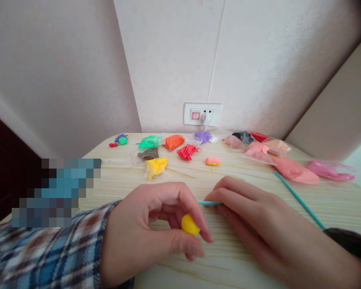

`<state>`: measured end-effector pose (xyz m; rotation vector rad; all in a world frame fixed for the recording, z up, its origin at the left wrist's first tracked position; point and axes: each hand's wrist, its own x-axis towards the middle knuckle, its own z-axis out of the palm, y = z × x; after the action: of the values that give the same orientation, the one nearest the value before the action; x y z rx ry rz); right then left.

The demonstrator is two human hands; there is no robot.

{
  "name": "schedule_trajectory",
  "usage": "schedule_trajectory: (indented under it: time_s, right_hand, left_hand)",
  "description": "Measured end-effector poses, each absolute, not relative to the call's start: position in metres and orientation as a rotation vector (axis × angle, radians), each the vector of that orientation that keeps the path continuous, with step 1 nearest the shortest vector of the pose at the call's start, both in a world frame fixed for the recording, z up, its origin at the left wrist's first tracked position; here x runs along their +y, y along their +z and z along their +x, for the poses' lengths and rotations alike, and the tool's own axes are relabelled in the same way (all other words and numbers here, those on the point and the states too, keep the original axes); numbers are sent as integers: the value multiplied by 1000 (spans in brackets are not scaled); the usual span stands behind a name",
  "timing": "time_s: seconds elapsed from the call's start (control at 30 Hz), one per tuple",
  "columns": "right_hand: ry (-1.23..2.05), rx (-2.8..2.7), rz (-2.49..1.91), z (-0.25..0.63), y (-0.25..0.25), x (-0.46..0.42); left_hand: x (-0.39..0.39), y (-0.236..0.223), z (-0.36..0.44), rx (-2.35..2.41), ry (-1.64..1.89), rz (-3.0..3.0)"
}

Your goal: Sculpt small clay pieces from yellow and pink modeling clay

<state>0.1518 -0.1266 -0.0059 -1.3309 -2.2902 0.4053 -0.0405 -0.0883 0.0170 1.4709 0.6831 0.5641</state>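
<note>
My left hand [156, 224] pinches a small yellow lump of modelling clay [190, 224] between thumb and fingers, above the table. Close by on the right, my right hand [255, 224] grips a thin turquoise stick [209, 203], whose tip points left towards the left hand's fingers. The rest of that stick is hidden under the right hand. Farther back lies a small pink and yellow clay piece [213, 161]. A bag of yellow clay [157, 165] rests beyond my left hand.
Several bagged clays line the back, among them green [150, 141], orange [174, 142], red [187, 152] and purple [202, 137]. Pink bags [296, 169] lie at the right, near a second turquoise stick [301, 200]. Small clay balls [122, 140] sit back left. A blurred-out device [63, 188] is at the left.
</note>
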Motion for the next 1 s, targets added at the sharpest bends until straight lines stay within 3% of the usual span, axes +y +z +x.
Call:
schedule_trajectory:
  time_s: [1.0]
  right_hand:
    - [288,-2330,-1286,153,-6,-127]
  left_hand:
    - [-82,11,-48,550,496,1556]
